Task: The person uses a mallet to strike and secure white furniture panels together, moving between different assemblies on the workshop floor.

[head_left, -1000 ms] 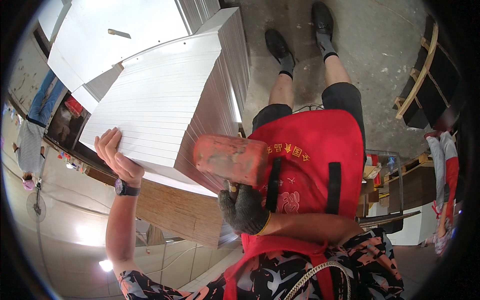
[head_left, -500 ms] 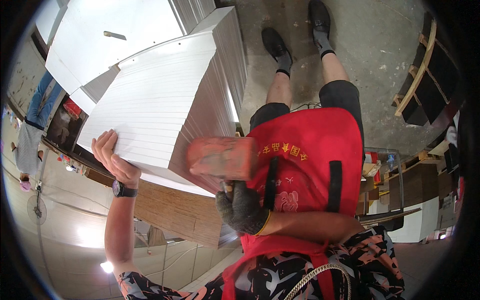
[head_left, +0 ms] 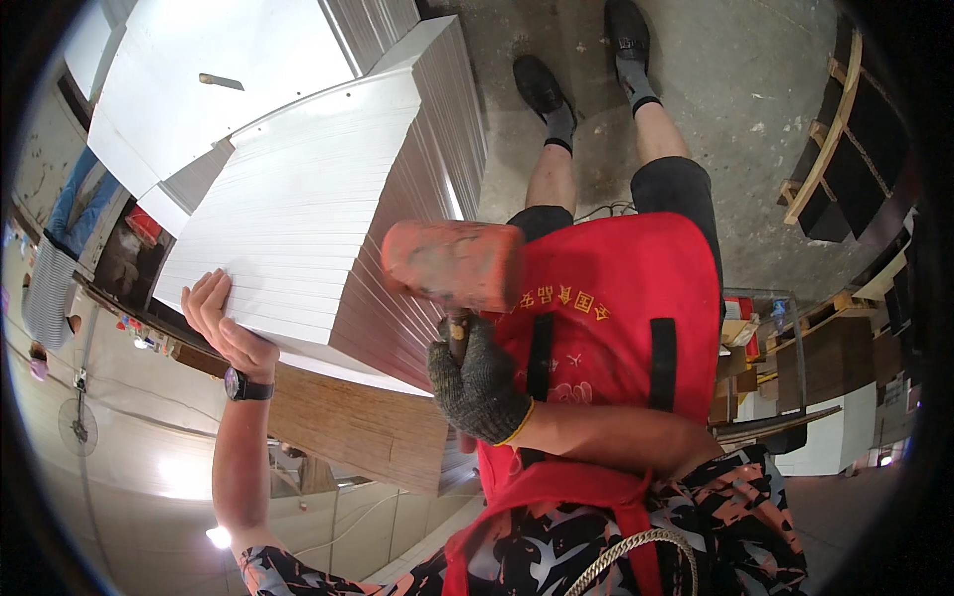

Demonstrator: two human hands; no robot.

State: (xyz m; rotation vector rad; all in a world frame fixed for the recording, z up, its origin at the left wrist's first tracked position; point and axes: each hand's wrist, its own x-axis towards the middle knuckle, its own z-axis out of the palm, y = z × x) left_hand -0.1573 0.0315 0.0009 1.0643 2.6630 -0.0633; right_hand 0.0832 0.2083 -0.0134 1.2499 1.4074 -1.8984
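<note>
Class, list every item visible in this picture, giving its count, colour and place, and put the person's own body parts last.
Stack of panels: one, white, centre left.
Flat panel: one, white, upper left.
Mallet: one, orange-red head, centre.
Wooden frames: several, tan, right edge.
Wristwatch: one, black, left wrist.
Apron: one, red, on torso.
Shoes: two, black, top.
Left hand: bare, fingers on stack's edge.
Right hand: grey glove, gripping mallet handle.

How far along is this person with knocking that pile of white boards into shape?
Done: the stack of white boards is piled high, its layers mostly flush along the side. In hand: the left hand lies on the stack's near corner, while the gloved right hand grips a red-headed mallet, raised close beside the stack. Left: probably a few more taps; whether any edges are uneven is too fine to tell.
</note>
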